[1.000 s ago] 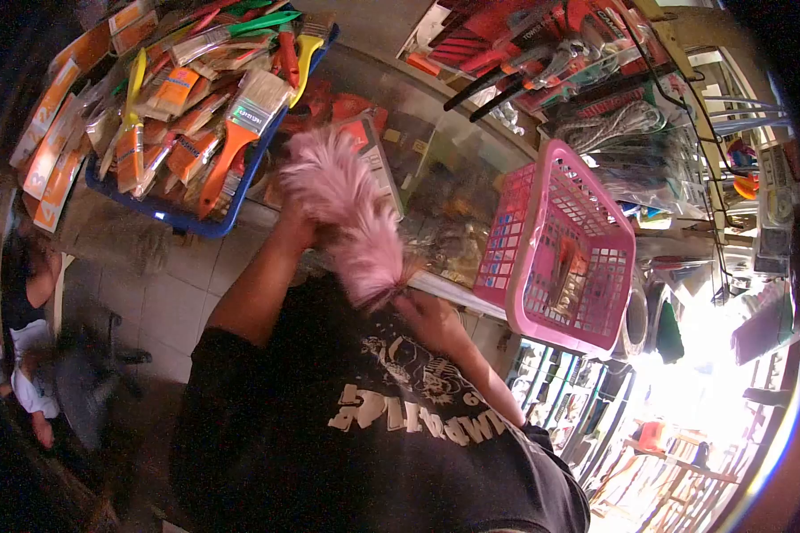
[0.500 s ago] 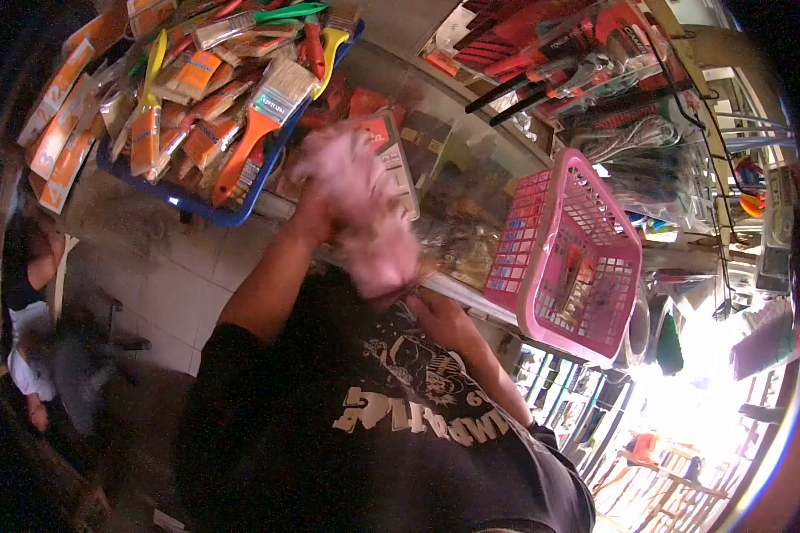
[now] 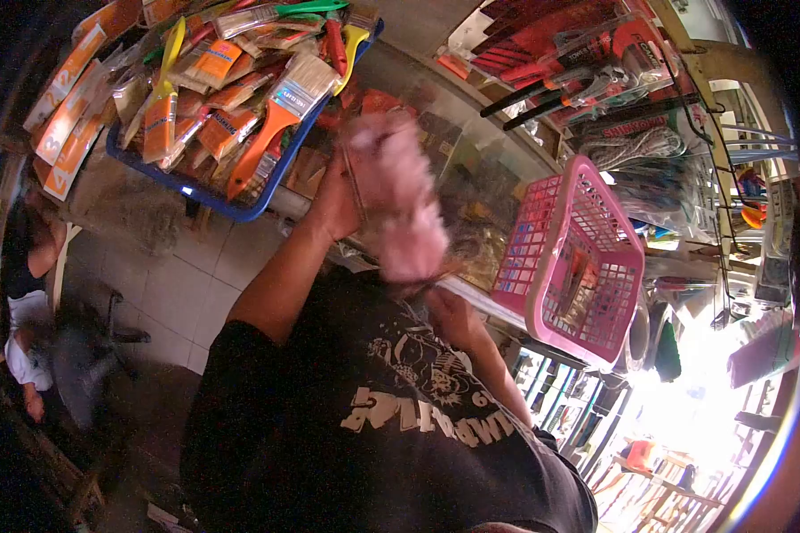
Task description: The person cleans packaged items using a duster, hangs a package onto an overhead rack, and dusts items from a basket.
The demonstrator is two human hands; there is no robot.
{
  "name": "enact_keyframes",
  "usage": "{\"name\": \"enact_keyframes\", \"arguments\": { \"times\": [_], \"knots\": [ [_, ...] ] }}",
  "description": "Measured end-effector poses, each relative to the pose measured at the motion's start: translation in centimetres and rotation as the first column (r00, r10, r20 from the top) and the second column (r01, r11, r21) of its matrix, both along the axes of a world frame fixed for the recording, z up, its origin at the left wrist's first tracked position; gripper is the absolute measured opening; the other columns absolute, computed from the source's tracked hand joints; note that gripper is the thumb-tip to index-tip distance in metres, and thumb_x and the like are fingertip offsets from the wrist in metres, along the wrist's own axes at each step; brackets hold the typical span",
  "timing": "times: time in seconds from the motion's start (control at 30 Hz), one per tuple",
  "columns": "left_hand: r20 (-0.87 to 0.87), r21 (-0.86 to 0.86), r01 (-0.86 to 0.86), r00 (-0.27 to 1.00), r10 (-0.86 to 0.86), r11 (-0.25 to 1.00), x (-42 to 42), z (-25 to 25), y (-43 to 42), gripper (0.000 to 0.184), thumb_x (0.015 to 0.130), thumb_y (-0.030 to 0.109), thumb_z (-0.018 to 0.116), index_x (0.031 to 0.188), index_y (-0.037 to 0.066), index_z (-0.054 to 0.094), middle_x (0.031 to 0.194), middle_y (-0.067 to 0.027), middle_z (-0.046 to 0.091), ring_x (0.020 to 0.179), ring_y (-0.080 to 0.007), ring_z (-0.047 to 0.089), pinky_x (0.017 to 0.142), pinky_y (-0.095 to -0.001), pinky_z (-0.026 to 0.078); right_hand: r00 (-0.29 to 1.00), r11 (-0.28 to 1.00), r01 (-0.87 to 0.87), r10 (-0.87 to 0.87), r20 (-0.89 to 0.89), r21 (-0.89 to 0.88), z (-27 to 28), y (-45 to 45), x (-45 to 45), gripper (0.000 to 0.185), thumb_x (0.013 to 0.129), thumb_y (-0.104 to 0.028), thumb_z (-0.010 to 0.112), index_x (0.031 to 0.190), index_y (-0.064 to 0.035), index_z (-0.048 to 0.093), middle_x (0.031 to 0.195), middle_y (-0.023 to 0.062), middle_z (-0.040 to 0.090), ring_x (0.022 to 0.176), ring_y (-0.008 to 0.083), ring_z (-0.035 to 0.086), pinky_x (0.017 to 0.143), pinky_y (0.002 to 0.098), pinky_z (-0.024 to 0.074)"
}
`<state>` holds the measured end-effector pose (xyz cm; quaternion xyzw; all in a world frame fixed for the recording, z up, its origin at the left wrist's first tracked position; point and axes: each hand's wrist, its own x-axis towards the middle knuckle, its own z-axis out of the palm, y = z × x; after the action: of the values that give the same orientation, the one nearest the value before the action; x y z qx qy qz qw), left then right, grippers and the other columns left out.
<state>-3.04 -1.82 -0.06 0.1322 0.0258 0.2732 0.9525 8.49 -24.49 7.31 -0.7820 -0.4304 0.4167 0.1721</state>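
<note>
A fluffy pink duster, smeared by motion, hangs over the glass counter. My right hand is closed round its lower end, close to my black shirt. To the left of the fluff, my left hand grips a thin flat package, now turned nearly edge-on. The duster hides most of that package's face and part of my left fingers.
A blue tray piled with paintbrushes stands at the upper left. At the right is a pink basket, below packaged tools and a wire rack. Another person's arm shows at the far left.
The flat package has turned from showing its red-topped face to nearly edge-on. Both hands and the duster have shifted right in view, as have the tray and basket.
</note>
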Motion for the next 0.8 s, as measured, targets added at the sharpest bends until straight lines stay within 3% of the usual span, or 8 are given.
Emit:
{"name": "enact_keyframes", "arguments": {
  "times": [0.07, 0.2, 0.23, 0.37, 0.5, 0.6, 0.73, 0.8],
  "knots": [
    [-0.071, 0.032, -0.028, 0.997, 0.030, 0.999, 0.2, 0.1, 0.0, 0.055, 0.085, 0.050, 0.034, 0.121, 0.009, 0.040, 0.116, -0.0049, 0.049, 0.102, -0.0195, 0.049, 0.087, -0.0348, 0.040, 1.000, 1.000, -0.024, 0.024, 0.010, 0.006, 0.3, -0.1, -0.1, 0.030, 0.086, -0.027, 0.044, 0.098, -0.0006, 0.050, 0.095, 0.0239, 0.052, 0.092, 0.0372, 0.050, 0.078, 0.0393, 0.0393],
    [-0.039, 0.009, -0.023, 0.999, 0.023, 1.000, 0.0, 2.4, -0.1, 0.060, 0.084, 0.055, 0.030, 0.122, 0.010, 0.039, 0.120, -0.0049, 0.046, 0.107, -0.0201, 0.046, 0.092, -0.0364, 0.036, 0.959, 0.951, 0.259, -0.275, -0.076, -0.172, -1.4, -0.6, 0.7, 0.029, 0.086, -0.027, 0.044, 0.099, -0.0011, 0.050, 0.093, 0.0229, 0.053, 0.090, 0.0354, 0.052, 0.077, 0.0389, 0.0397],
    [-0.091, 0.124, -0.097, 0.990, 0.109, 0.988, 0.0, 2.9, -0.2, 0.061, 0.084, 0.056, 0.029, 0.123, 0.010, 0.039, 0.120, -0.0048, 0.046, 0.108, -0.0200, 0.046, 0.093, -0.0370, 0.035, 0.965, 0.956, 0.233, -0.250, -0.080, -0.176, -1.8, -0.9, 0.9, 0.029, 0.086, -0.027, 0.044, 0.099, -0.0015, 0.050, 0.093, 0.0228, 0.053, 0.089, 0.0351, 0.052, 0.077, 0.0388, 0.0399],
    [-0.030, -0.086, 0.027, 0.999, -0.030, 0.996, 0.0, 1.8, -0.3, 0.060, 0.084, 0.056, 0.029, 0.122, 0.011, 0.039, 0.117, -0.0046, 0.048, 0.106, -0.0191, 0.047, 0.092, -0.0373, 0.037, 0.997, 0.985, 0.037, -0.048, -0.063, -0.171, -0.7, -0.5, 0.6, 0.030, 0.087, -0.029, 0.043, 0.100, -0.0026, 0.050, 0.093, 0.0226, 0.054, 0.088, 0.0347, 0.054, 0.076, 0.0385, 0.0407],
    [-0.037, -0.087, 0.017, 0.999, -0.020, 0.996, 0.2, 0.8, 0.1, 0.057, 0.084, 0.053, 0.031, 0.121, 0.010, 0.040, 0.114, -0.0039, 0.050, 0.105, -0.0198, 0.048, 0.090, -0.0366, 0.039, 0.980, 0.968, 0.163, -0.181, -0.083, -0.192, -1.6, -0.2, 0.6, 0.032, 0.087, -0.031, 0.043, 0.099, -0.0023, 0.051, 0.094, 0.0229, 0.054, 0.089, 0.0360, 0.053, 0.076, 0.0386, 0.0408],
    [-0.024, -0.049, -0.043, 0.999, 0.041, 0.998, 0.4, 0.0, -0.5, 0.058, 0.083, 0.055, 0.032, 0.121, 0.012, 0.041, 0.116, -0.0037, 0.049, 0.105, -0.0213, 0.048, 0.090, -0.0379, 0.039, 0.999, 0.986, 0.040, -0.044, -0.022, -0.159, -1.4, -0.2, 0.4, 0.033, 0.087, -0.031, 0.042, 0.098, -0.0019, 0.052, 0.094, 0.0224, 0.054, 0.089, 0.0372, 0.053, 0.076, 0.0387, 0.0409],
    [0.002, -0.129, 0.053, 0.999, -0.053, 0.990, 0.2, 1.7, 0.2, 0.055, 0.084, 0.053, 0.033, 0.121, 0.013, 0.041, 0.118, -0.0041, 0.047, 0.105, -0.0206, 0.048, 0.089, -0.0379, 0.039, 0.983, 0.983, 0.184, -0.184, 0.005, 0.004, -0.6, 0.4, 0.4, 0.034, 0.089, -0.033, 0.042, 0.074, -0.0027, 0.047, 0.057, 0.0009, 0.044, 0.051, 0.0103, 0.040, 0.046, 0.0261, 0.0335],
    [-0.071, -0.136, -0.011, 0.997, 0.001, 0.991, 0.2, 1.5, -0.1, 0.057, 0.083, 0.054, 0.034, 0.120, 0.013, 0.041, 0.118, -0.0044, 0.047, 0.105, -0.0205, 0.048, 0.089, -0.0380, 0.039, 0.989, 0.981, 0.131, -0.139, -0.048, -0.146, -0.9, 0.3, 0.8, 0.033, 0.087, -0.033, 0.042, 0.091, -0.0007, 0.050, 0.080, 0.0141, 0.052, 0.074, 0.0268, 0.049, 0.065, 0.0338, 0.0389]
  ]
}}
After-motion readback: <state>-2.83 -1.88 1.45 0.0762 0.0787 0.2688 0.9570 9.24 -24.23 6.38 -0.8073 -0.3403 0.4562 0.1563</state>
